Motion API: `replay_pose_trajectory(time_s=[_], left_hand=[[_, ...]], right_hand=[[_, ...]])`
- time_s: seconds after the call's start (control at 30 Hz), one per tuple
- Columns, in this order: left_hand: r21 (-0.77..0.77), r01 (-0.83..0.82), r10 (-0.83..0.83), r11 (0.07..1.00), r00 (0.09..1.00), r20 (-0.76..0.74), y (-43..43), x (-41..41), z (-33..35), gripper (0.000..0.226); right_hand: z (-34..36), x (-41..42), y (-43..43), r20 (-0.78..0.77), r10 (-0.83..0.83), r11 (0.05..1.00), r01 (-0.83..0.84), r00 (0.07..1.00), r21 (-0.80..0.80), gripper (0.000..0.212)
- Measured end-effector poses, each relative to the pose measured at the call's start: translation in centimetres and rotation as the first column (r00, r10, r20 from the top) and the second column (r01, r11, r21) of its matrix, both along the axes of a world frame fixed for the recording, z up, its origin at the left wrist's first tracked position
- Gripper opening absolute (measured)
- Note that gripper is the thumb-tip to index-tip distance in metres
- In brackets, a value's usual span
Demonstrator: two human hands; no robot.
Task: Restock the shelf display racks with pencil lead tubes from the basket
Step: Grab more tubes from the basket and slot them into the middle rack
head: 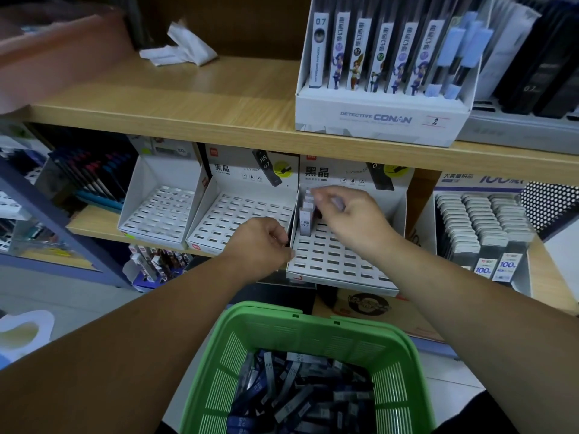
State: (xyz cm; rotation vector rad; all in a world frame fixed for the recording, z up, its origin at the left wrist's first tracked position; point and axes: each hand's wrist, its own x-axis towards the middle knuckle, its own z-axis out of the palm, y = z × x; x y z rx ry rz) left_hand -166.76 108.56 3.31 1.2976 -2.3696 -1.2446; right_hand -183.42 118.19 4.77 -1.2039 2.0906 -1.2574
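Observation:
A green basket (316, 327) at the bottom centre holds several dark pencil lead tubes (300, 399). On the lower shelf stand three white slotted display racks; the right rack (341, 261) has a short column of tubes (305, 217) standing in its left slots. My right hand (347, 220) hovers over that rack, its fingertips pinching a tube at the top of the column. My left hand (263, 245) is curled against the rack's left wall; whether it holds anything is hidden. The middle rack (244, 214) and left rack (163, 211) show only bare slots.
The upper wooden shelf (188, 101) carries a Detective Conan pencil box (382, 98) and crumpled white paper (178, 48). A box of grey lead cases (479, 227) stands right of the racks. Pen stock fills a blue shelf unit (47, 214) on the left.

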Motion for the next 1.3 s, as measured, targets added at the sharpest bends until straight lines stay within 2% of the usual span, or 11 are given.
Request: replay_pose_trajectory(time_s=[0.07, 0.13, 0.27, 0.4, 0.47, 0.6, 0.63, 0.77, 0.83, 0.97, 1.3], left_hand=[[-0.085, -0.008, 0.005, 0.996, 1.0, -0.028, 0.5, -0.1, 0.9, 0.009], [-0.075, 0.011, -0.019, 0.997, 0.993, -0.113, 1.5, -0.5, 2.2, 0.007], [0.188, 0.082, -0.021, 0.979, 0.952, -0.304, 4.6, -1.5, 4.8, 0.017], [0.134, 0.168, -0.108, 0.977, 0.924, -0.367, 6.5, -1.7, 5.6, 0.02], [0.108, 0.155, -0.108, 0.982, 0.93, -0.352, 6.7, -1.7, 5.4, 0.023], [0.071, 0.109, -0.082, 0.991, 0.947, -0.312, 6.6, -1.5, 4.9, 0.028], [0.062, 0.104, -0.081, 0.993, 0.949, -0.306, 6.5, -1.4, 4.7, 0.029], [0.079, 0.068, -0.042, 0.995, 0.954, -0.296, 5.5, -0.9, 4.3, 0.027], [0.046, 0.05, -0.039, 0.998, 0.973, -0.228, 4.4, -0.4, 3.8, 0.029], [-0.073, 0.049, -0.047, 0.996, 0.999, 0.028, 1.8, 1.3, 1.6, 0.028], [0.054, 0.024, -0.024, 0.998, 1.0, -0.002, -0.4, 1.7, -1.0, 0.025]], right_hand=[[1.8, 0.2, 0.4, 0.369, -0.066, 0.998, 0.066, 0.927, 0.013, 0.042], [3.1, 0.2, 1.2, 0.566, -0.027, 1.0, 0.026, 0.824, 0.01, 0.056], [3.5, 0.3, 2.5, 0.443, 0.0, 0.996, -0.041, 0.897, 0.082, 0.063], [4.1, 0.4, 3.8, 0.464, 0.007, 0.989, -0.075, 0.886, 0.127, 0.064], [4.6, 0.4, 4.8, 0.471, 0.006, 0.991, -0.07, 0.882, 0.117, 0.06], [5.1, 0.2, 6.4, 0.409, -0.032, 0.999, 0.042, 0.912, -0.016, 0.014], [5.0, 0.2, 6.7, 0.414, -0.026, 0.997, 0.053, 0.91, -0.054, 0.012], [5.2, 0.9, 6.6, 0.524, 0.019, 0.989, 0.063, 0.852, -0.137, 0.027], [5.0, 1.3, 5.8, 0.438, 0.014, 0.988, 0.057, 0.899, -0.147, 0.02], [3.3, 1.9, 3.8, 0.196, 0.015, 0.989, 0.014, 0.981, -0.149, 0.015], [0.0, 1.0, 0.5, 0.144, -0.065, 0.991, 0.081, 0.988, -0.107, 0.027]])
